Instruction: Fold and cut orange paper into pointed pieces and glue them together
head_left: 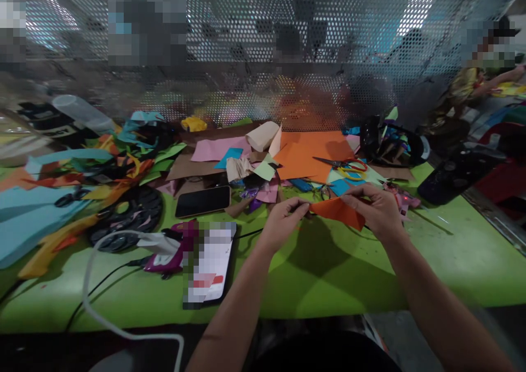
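From my remote seat I see both hands raised just above the green table (329,276), sharing one small folded piece of orange paper (339,212). The left hand (283,219) is closed, with thumb and forefinger pinched on the paper's left corner. The right hand (376,212) is curled over the paper's right end, fingers on top and thumb below as far as I can tell. The paper hangs between them, clear of the table top and near the front middle of the table, casting a dark shadow on the green below. Behind the hands lies a large orange sheet (304,152), and on its right edge rests a pair of scissors (344,166) with red and yellow handles. A dark phone (203,201) lies face up to the left of the left hand, well apart from it. Further back is a pink sheet (213,148) among loose coloured scraps. A white cable (92,301) loops across the near left of the table. A perforated metal screen (263,49) stands along the table's far edge, and beyond its right end another person (479,81) sits at a separate place.
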Available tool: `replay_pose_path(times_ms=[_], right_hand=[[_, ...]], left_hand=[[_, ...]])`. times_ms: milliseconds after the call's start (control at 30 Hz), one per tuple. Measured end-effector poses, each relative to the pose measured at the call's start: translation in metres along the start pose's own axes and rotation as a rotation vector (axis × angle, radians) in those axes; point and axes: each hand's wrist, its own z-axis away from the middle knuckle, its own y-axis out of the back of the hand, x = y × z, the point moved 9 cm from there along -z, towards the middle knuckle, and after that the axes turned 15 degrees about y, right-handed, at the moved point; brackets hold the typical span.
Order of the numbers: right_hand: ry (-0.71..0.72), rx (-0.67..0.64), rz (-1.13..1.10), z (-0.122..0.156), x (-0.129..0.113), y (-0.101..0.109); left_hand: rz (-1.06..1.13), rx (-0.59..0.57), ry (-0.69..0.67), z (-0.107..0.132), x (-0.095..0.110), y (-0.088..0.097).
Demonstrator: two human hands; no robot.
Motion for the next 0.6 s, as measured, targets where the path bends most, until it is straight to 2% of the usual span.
replay_pose_path(times_ms=[333, 600], right_hand=[[0.002, 0.038, 0.029, -0.0015, -0.0004, 0.0041], [0.004, 0.03, 0.049, -0.0011, -0.0004, 0.0043]], left_hand=[[0.15, 0.005, 0.045, 0.0016, 0.0017, 0.0052], [0.186, -0.01, 0.055, 0.0019, 0.0009, 0.0047]])
